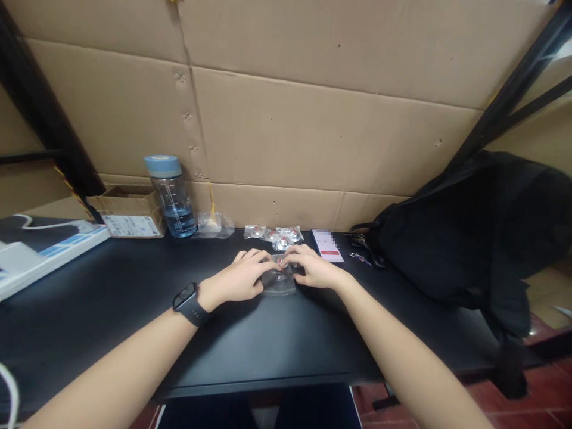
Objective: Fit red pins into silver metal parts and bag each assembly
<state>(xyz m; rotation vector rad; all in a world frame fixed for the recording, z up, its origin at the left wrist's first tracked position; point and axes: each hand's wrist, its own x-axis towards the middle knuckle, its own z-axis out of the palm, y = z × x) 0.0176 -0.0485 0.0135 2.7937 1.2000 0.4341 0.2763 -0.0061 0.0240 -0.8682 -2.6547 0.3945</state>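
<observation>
A clear plastic bag (279, 285) lies on the black table between my hands, with a small silver-and-red item (280, 262) at its far part. My left hand (241, 277), with a dark watch at the wrist, has its fingers curled onto the bag's left side. From the right, my right hand (317, 268) bends its fingers down to the bag by the small item, its thumb near the bag's right edge. The fingertips partly cover the item. Just beyond, several small clear packets (281, 241) with silver-and-red contents lie in a cluster.
A phone (328, 245) and a keychain (360, 259) lie right of the packets, beside a black backpack (465, 232). At the back left stand a water bottle (172, 196), a cardboard box (129, 211) and a power strip (53, 256). Cardboard (286, 131) walls the back.
</observation>
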